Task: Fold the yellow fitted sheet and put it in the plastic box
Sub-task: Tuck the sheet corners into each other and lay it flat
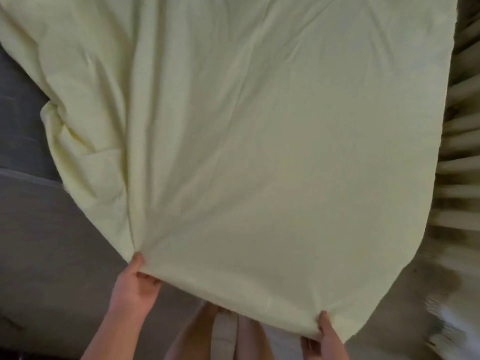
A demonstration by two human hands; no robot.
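While the left hand (135,284) and right hand (324,336) pinch its near edge, the yellow fitted sheet (259,139) spreads toward twelve o'clock.
Grips at seven and five o'clock; folding looks barely begun, plastic box not in view.

Forearms bare, both entering from the lower edge of view. The left grip (135,284) pinches the hem of the yellow fitted sheet (246,152), thumb on top and fingers (149,278) curled beneath. The right grip (324,339), lower in view, pinches the same hem likewise, thumb above, fingers curled under. The two grips are well apart.
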